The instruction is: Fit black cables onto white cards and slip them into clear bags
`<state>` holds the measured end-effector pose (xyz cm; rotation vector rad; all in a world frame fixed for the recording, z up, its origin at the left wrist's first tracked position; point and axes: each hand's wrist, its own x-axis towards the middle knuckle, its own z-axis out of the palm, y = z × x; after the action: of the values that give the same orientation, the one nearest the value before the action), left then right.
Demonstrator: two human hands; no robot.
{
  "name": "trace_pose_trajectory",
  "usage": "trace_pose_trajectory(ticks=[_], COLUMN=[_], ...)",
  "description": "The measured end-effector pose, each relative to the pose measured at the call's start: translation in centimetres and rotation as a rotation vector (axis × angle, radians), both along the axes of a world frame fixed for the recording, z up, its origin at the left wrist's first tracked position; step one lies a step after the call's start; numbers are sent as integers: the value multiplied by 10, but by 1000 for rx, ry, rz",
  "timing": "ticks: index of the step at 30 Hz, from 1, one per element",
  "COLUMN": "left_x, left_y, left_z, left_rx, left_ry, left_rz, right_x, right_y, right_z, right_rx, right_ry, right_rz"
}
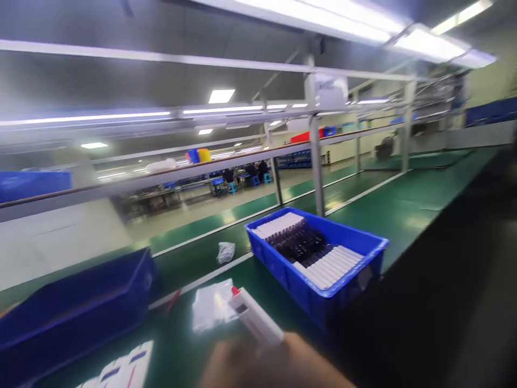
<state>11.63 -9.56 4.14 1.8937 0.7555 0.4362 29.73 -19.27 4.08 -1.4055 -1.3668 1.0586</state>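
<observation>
My right hand [274, 361], blurred at the bottom middle, is closed around a white oblong stick-shaped device [256, 315]. The device tilts up to the left and has a small dark window and a red tip at its far end. Just beyond it, a clear plastic bag [212, 304] lies on the green work surface. Several similar white pieces [125, 369] with dark windows lie at the lower left. To the right stands a blue bin [347, 234] holding rows of white sticks [331, 267] and dark parts [299, 240] between them. I cannot see my left hand.
A second blue bin [76, 312] stands at the left. A crumpled plastic bag [226, 251] lies near the metal strip along the green bench [424, 188]. Metal posts [316, 167] and a long shelf rail rise behind the bins. Seated people [250, 170] are far off.
</observation>
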Motion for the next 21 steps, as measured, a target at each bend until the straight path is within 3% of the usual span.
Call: trace_pose_trajectory(ticks=[5, 11, 21], left_x=[-15, -23, -30], left_y=[30, 62, 102], left_z=[5, 15, -2], left_rx=[-110, -201, -268], left_ry=[-195, -323, -285], left_rz=[41, 59, 91], right_x=[-7, -17, -19], right_y=[32, 75, 139], right_z=[13, 22, 12], right_rx=[-25, 0, -7], right_ry=[68, 55, 32], right_rz=[137, 183, 102])
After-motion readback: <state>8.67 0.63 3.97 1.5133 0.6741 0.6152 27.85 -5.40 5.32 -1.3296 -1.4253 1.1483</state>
